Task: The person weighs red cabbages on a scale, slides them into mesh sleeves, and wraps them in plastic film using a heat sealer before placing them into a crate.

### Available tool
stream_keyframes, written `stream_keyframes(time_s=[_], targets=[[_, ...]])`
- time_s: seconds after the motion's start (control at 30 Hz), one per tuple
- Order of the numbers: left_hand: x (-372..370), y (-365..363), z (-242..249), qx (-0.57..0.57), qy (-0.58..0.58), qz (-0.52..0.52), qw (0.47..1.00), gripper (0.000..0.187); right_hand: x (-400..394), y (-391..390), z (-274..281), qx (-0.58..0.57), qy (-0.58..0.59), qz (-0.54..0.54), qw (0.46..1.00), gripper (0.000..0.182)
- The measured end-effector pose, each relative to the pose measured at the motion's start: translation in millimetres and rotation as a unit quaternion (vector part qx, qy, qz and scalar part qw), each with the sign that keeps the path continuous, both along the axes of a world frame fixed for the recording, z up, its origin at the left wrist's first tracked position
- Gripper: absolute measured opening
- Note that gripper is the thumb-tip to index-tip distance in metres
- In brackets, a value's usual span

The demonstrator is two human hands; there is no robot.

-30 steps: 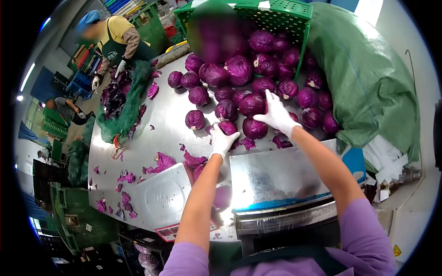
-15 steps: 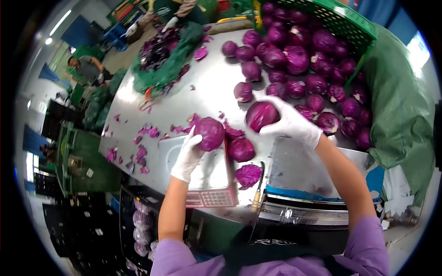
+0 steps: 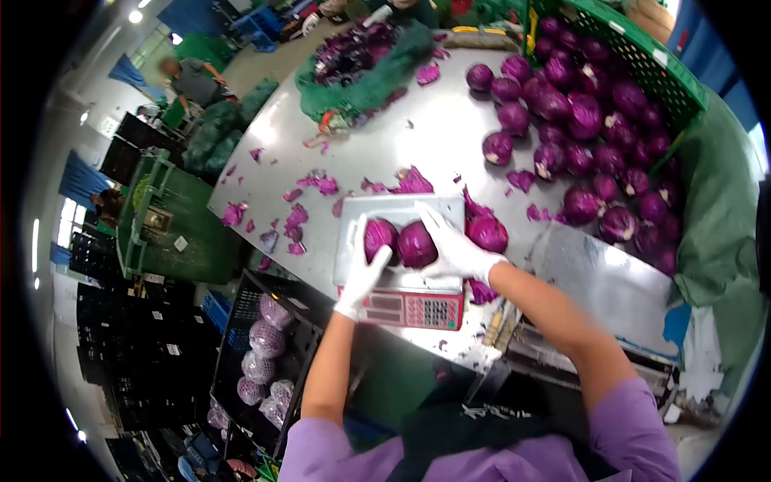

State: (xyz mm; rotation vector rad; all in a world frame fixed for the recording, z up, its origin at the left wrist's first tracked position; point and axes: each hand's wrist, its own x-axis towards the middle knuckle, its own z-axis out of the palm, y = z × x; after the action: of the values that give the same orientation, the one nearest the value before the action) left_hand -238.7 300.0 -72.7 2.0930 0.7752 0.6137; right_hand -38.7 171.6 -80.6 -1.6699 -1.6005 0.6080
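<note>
Two red cabbages rest side by side on the steel pan of a digital scale (image 3: 434, 207). My left hand (image 3: 361, 273), in a white glove, has its thumb and fingers around the left cabbage (image 3: 379, 235). From the other side, my gloved right hand (image 3: 456, 251) is cupped over the right cabbage (image 3: 417, 245). The scale's keypad and display face me. Just right of the pan sits another red cabbage (image 3: 488, 234), with loose leaves behind it. Wooden handles (image 3: 499, 325) lie on the table near my right forearm.
A heap of red cabbages (image 3: 582, 116) spills from a green crate (image 3: 642, 36) on the steel table (image 3: 273, 153). Left of it lies a green mesh bag (image 3: 321, 100) of leaves. A black crate (image 3: 309, 309) below holds wrapped cabbages. A person (image 3: 197, 84) is in the background.
Both cabbages have come together onto the scale pan, the right one moving in from beside the heap. The view has shifted, and the scale now appears squarely before me.
</note>
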Motion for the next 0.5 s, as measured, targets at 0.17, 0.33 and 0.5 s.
stream_keyframes(time_s=[0.17,0.33,0.5], targets=[[-4.9,0.9,-9.7,0.042,-0.059,0.035,0.997,0.063,-3.4,-15.8,19.5,-0.049,0.002,-0.036,0.998,0.137],[-7.1,4.9,-27.2,-0.112,-0.159,0.11,0.975,0.062,4.8,-37.9,8.9,-0.068,0.051,-0.065,0.994,0.138],[15.3,-6.6,-21.7,0.076,-0.025,0.095,0.992,0.074,-7.6,-45.7,-1.7,-0.047,0.083,-0.109,0.989,0.127]])
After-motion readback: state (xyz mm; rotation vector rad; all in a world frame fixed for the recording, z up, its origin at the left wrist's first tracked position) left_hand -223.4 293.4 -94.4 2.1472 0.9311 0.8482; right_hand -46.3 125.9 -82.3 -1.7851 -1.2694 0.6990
